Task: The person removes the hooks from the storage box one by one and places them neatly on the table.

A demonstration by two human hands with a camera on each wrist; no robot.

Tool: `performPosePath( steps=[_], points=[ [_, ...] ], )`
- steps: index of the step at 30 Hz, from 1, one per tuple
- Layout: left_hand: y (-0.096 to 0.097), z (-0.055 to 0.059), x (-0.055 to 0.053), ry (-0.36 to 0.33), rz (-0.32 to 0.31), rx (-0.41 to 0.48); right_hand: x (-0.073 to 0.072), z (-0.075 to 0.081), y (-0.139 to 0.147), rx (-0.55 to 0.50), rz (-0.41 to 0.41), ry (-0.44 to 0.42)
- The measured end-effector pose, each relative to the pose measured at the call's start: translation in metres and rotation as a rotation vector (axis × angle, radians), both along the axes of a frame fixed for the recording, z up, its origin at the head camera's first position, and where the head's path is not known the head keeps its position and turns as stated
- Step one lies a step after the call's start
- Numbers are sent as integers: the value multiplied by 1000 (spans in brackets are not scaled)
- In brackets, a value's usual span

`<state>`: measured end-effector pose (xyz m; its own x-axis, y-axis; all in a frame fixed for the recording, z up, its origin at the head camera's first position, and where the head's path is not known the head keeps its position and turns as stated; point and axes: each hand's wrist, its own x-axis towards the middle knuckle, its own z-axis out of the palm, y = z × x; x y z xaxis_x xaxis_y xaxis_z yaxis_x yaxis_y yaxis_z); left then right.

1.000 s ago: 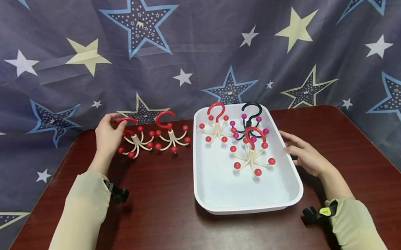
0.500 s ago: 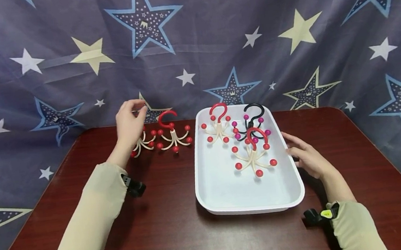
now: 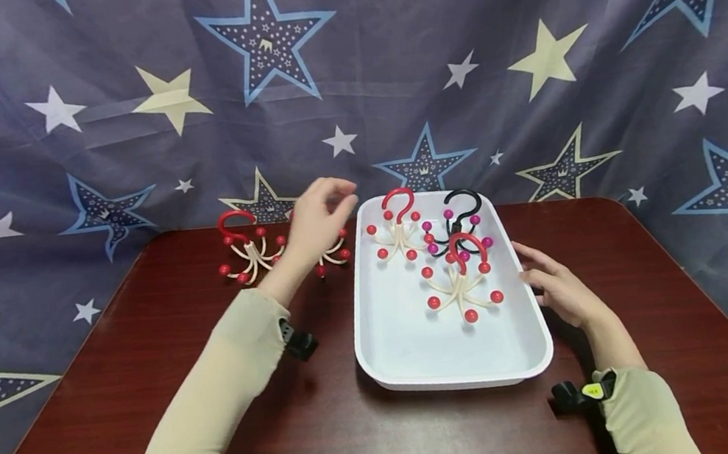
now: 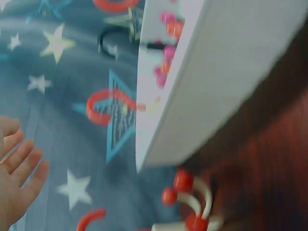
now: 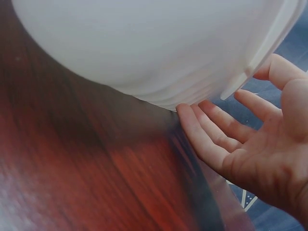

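Observation:
My left hand (image 3: 319,217) hovers just left of the white plastic tray (image 3: 443,383), its fingers loosely bent and holding nothing. Behind it stands a multi-arm hanging hook with red ball tips (image 3: 345,254), partly covered by the hand. A matching red-topped hanging hook (image 3: 250,252) stands farther left on the table. With fairly straight fingers, my right hand (image 3: 559,284) touches the tray's right side; in the right wrist view its fingertips (image 5: 184,109) meet the wall below the rim. Inside the tray are two red-topped hooks (image 3: 399,232) and a black hook with mostly magenta balls (image 3: 456,227).
The dark red wooden table (image 3: 280,443) extends in front of the tray and to both sides. A blue-grey cloth with stars (image 3: 348,73) hangs behind its back edge. Small black wrist cameras (image 3: 299,345) sit at both sleeves.
My left hand has let go of the leftmost hook's red top and moved right, past it and in front of the second hook. The right hand has stayed at the tray.

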<state>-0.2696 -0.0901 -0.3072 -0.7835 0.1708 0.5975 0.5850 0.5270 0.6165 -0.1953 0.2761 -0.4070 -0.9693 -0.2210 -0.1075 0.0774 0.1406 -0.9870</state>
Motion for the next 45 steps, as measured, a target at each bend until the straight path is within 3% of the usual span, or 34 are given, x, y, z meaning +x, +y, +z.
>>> performPosePath(
  steps=[5,10,17,26,35,45],
  points=[
    [27,-6,9,-80,-128,-102,-1,-1,-1,-6,3,1],
    [52,-2,15,-145,-255,-220,-1,-1,-1,-11,0,-5],
    [82,-2,23,-198,-366,-352,-1,-1,0,-13,1,-9],
    [104,-8,27,-248,-420,-494,-1,-1,0,-21,3,-4],
    [112,-15,30,-178,-406,-461,-1,-1,0,-24,1,-6],
    [118,-20,29,-159,-361,-426,-1,-1,0,-13,-7,-12]
  ],
)
